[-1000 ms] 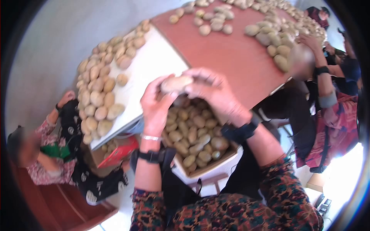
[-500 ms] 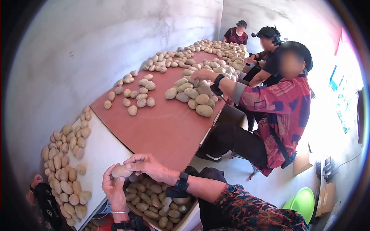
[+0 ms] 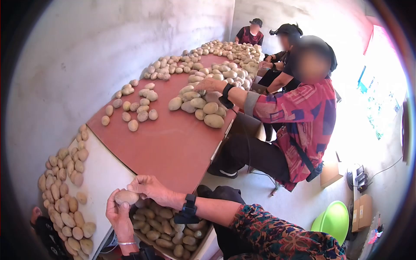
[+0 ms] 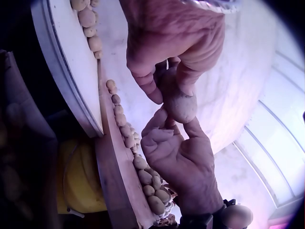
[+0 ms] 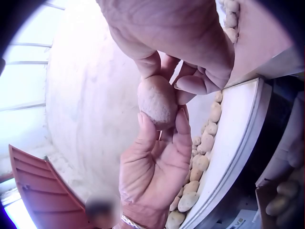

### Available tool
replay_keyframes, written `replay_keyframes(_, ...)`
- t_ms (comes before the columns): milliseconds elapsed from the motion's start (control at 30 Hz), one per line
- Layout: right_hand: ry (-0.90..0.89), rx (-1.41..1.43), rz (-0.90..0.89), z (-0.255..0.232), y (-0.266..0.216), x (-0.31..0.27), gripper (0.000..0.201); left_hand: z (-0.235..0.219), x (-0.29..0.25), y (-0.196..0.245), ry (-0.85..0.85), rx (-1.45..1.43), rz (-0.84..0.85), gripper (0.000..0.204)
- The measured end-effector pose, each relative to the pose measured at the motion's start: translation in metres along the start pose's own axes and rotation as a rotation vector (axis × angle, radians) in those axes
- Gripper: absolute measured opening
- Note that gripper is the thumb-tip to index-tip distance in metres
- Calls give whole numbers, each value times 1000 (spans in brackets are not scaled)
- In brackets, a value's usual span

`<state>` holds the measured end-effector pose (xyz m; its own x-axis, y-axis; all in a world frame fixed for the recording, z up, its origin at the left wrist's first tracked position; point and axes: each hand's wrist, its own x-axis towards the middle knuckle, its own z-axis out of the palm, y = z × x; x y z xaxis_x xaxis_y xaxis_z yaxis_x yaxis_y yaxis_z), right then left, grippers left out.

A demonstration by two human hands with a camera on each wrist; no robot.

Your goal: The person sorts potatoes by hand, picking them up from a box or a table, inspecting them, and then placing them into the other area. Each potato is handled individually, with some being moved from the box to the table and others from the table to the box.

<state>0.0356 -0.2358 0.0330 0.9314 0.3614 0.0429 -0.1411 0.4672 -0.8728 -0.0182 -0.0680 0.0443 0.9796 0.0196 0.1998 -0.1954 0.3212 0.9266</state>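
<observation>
A potato (image 3: 127,197) is held up between both hands, over the corner of the white table panel. My left hand (image 3: 118,220) grips one end, its thumb and fingers pressed to the sides, as the left wrist view shows. The other end is pinched by the thumb and fingers of my right hand (image 3: 152,190). In the right wrist view the potato (image 5: 157,102) has a pale brown, rough skin. Below my right forearm stands a cardboard box, full of potatoes (image 3: 167,227).
Potatoes (image 3: 65,195) line the outer edge of the white panel (image 3: 102,182). More are heaped on the red tabletop (image 3: 160,145). A person (image 3: 299,117) at the right reaches into that heap; others sit farther back. A green basin (image 3: 331,223) stands on the floor.
The head view has swung up and to the right, bringing the red tabletop and the seated people into sight. Both hands keep hold of the same potato throughout.
</observation>
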Motion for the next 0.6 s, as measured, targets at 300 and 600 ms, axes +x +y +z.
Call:
replay_keyframes(300, -63, -74, 121, 8, -17, -5, 37, -1, 5, 8, 11, 185, 177, 51)
replay_keyframes(600, -65, -140, -50, 11, -34, -11, 42, -4, 4, 9, 62, 106, 49, 52)
